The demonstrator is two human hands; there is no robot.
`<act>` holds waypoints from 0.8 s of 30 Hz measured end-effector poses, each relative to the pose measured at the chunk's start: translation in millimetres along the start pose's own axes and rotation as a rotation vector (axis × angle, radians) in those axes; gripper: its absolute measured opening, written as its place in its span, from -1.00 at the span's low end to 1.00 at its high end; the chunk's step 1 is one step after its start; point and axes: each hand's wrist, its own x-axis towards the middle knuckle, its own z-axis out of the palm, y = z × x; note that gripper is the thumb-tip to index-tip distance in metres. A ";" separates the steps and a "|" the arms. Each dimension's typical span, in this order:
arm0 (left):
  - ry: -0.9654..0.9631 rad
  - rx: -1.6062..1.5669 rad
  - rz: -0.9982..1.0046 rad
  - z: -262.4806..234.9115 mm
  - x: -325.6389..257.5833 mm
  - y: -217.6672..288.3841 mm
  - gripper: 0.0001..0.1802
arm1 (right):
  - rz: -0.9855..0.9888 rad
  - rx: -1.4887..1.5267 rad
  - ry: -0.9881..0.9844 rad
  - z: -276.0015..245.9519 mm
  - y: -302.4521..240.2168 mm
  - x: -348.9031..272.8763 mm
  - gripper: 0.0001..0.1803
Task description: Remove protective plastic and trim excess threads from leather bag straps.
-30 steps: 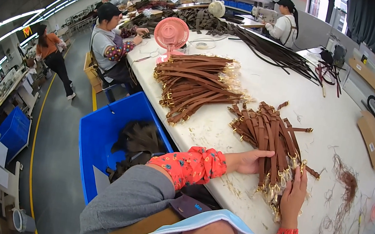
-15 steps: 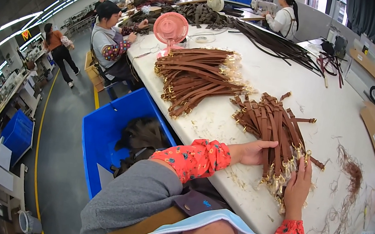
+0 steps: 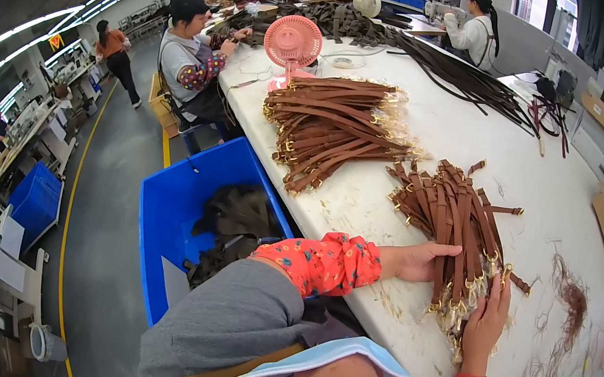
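Head view, only one: near bundle of brown straps (image 3: 464,220) sits on the white table (image 3: 551,182), between the two hands, gold clasps (image 3: 476,285) toward the wearer. Hands apart. Left hand (image 3: 417,264) is on the bundle's left side, thumb up against the straps; its fingers are partly hidden, so can't tell if it's clamped. Right hand (image 3: 486,319) lies along the clasp end, fingers fairly straight; can't tell if it pinches anything. Bigger strap pile (image 3: 336,126) is just beyond, close to the near bundle. Risks, my read: straps cross at the far end, so a pull on one could drag neighbours and fan the bundle out. Clasps are crowded together, could hook each other or snag the clear wrap (image 3: 458,327). A shove away could mix the two lots. Loose thread tangle (image 3: 573,298) at right could catch in hardware if the bundle slides that way.
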 end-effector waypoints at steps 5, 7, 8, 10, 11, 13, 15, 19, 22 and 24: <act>0.013 -0.019 0.023 2.8 -2.1 -2.2 -0.45 | 0.020 0.015 -0.042 0.4 0.4 -2.8 -0.44; 0.017 -0.020 0.040 6.6 -1.3 -2.2 -0.44 | 0.059 0.011 -0.058 -4.7 -1.0 -2.8 -0.45; 0.011 -0.017 0.043 6.6 -0.5 -3.0 -0.43 | 0.049 0.016 -0.065 -5.5 -2.0 -3.0 -0.45; 0.040 -0.003 0.051 4.5 -0.1 -5.8 -0.41 | 0.049 0.027 -0.092 -5.9 -0.8 -3.2 -0.45; 0.062 0.022 0.073 7.5 -2.4 -6.4 -0.40 | 0.043 0.027 -0.094 -5.7 0.6 -3.2 -0.45; 0.080 0.087 0.098 6.8 -3.6 -8.4 -0.34 | 0.055 0.050 -0.128 -4.6 2.8 -3.6 -0.46; 0.093 0.109 0.104 9.5 -3.5 -8.1 -0.33 | 0.054 0.065 -0.136 -5.9 3.0 -0.2 -0.46; 0.062 0.164 0.047 10.8 0.8 -7.6 -0.27 | -0.032 0.014 -0.139 -7.1 23.4 6.5 -0.49; 0.072 0.212 0.074 1.6 16.0 -15.0 -0.25 | -0.034 0.093 -0.211 -12.3 36.5 25.1 -0.50; 0.124 0.211 0.080 1.9 33.3 -21.5 -0.25 | -0.061 0.026 -0.238 -17.4 48.1 38.8 -0.49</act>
